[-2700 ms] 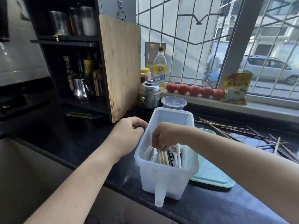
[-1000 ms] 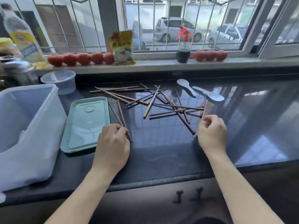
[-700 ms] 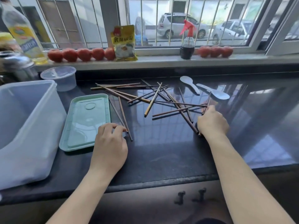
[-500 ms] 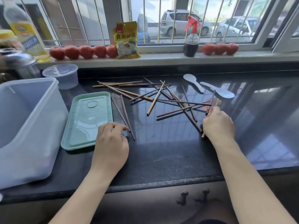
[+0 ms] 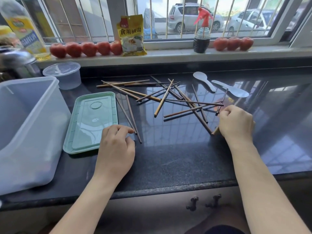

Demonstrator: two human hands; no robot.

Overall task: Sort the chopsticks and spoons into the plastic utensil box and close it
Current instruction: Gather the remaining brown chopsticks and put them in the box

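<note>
Thin brown wooden chopsticks (image 5: 170,98) lie crisscrossed on the glossy black stone counter (image 5: 168,157), most running diagonally, some nearly parallel to the windowsill. Two translucent white plastic spoons (image 5: 217,86) lie beyond them, handles converging. The right hand (image 5: 236,123) curls around one chopstick at the pile's right edge. The left hand (image 5: 116,149), fingers loosely bent, touches the near tips of two parallel chopsticks beside the mint-green plastic lid (image 5: 92,122). The clear plastic utensil box (image 5: 25,132) stands far left.

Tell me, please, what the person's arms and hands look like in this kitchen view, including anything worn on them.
Both forearms are bare as far as the frame shows, with no sleeves in view. The left hand and the right hand wear no gloves, and no rings, watch or bracelets can be seen. No marks or bandages show on either arm.
</note>
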